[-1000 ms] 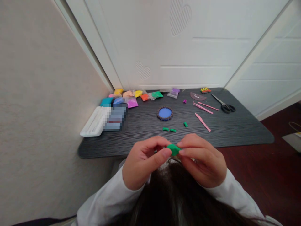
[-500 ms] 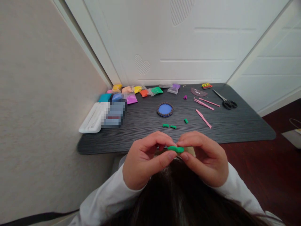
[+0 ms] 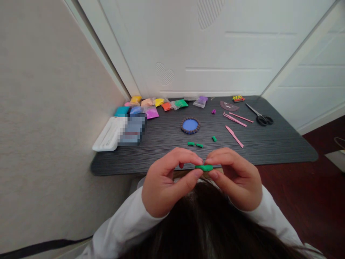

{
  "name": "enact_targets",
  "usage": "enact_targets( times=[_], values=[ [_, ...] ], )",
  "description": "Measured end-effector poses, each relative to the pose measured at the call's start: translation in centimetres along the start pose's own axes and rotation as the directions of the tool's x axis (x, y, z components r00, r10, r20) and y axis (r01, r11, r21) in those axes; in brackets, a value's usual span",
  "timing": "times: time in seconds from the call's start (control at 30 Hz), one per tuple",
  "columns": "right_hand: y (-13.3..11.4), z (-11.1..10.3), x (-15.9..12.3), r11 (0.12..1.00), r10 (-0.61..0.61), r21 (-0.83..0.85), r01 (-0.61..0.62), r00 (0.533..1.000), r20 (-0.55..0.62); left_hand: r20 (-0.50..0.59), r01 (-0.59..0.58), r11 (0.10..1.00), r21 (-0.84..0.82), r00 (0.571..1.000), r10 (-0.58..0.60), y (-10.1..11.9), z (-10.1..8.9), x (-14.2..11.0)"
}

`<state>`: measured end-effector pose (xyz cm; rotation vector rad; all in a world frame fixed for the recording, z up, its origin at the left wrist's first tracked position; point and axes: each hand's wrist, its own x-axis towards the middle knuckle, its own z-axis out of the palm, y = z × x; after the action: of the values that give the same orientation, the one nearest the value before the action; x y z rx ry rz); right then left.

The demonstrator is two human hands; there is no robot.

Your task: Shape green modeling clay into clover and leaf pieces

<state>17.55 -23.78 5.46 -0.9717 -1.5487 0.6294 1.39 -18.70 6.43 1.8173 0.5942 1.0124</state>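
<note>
My left hand [image 3: 167, 181] and my right hand [image 3: 234, 178] meet in front of the near edge of the dark table [image 3: 269, 144]. Both pinch one small flattened piece of green clay [image 3: 204, 167] between thumbs and forefingers. On the table just beyond lie three short green clay bits [image 3: 198, 145]. Farther back sits a blue clay disc ringed with brown beads [image 3: 190, 125].
Several coloured clay bags [image 3: 151, 108] line the table's back left beside a white tray [image 3: 107, 135]. Pink modelling tools [image 3: 234, 136], black scissors [image 3: 260, 117], a brownish clay slab [image 3: 228, 105] and a tiny purple bit [image 3: 213, 111] lie at the right. A white door rises behind.
The green clay between my fingertips has gone from a thicker lump to a thinner, flatter strip. Both hands stay pinched on it and have lifted slightly.
</note>
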Motion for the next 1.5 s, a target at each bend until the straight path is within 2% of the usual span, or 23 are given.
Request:
enact_targets(
  times=[0.2, 0.37, 0.77, 1.0, 1.3, 1.5],
  values=[
    [0.2, 0.1, 0.1, 0.998, 0.048, 0.05, -0.049, 0.999, 0.014, 0.047, 0.044, 0.997, -0.063, 0.998, -0.041, -0.1, -0.2, 0.3],
    [0.6, 0.2, 0.1, 0.993, 0.088, 0.079, -0.089, 0.996, 0.025, 0.034, 0.073, 0.994, -0.078, 0.997, -0.07, -0.4, 0.0, 0.3],
    [0.7, 0.2, -0.1, 0.996, 0.076, 0.033, -0.078, 0.996, 0.036, 0.061, 0.115, 0.993, -0.034, 0.992, -0.112, -0.6, -0.2, 0.5],
    [0.8, 0.4, 0.1, 0.998, 0.06, 0.014, -0.061, 0.998, 0.029, 0.082, 0.117, 0.983, -0.141, 0.991, -0.106, -0.9, -0.2, 0.4],
    [0.9, 0.4, 0.0, 0.998, 0.066, 0.02, -0.067, 0.997, 0.029, 0.063, 0.126, 0.992, 0.024, 0.99, -0.127, -0.7, -0.2, 0.5],
    [1.2, 0.6, 0.0, 0.986, 0.12, 0.119, -0.116, 0.992, -0.029, -0.04, 0.04, 0.997, 0.064, 0.999, -0.038, -0.8, 0.1, 0.2]
  ],
)
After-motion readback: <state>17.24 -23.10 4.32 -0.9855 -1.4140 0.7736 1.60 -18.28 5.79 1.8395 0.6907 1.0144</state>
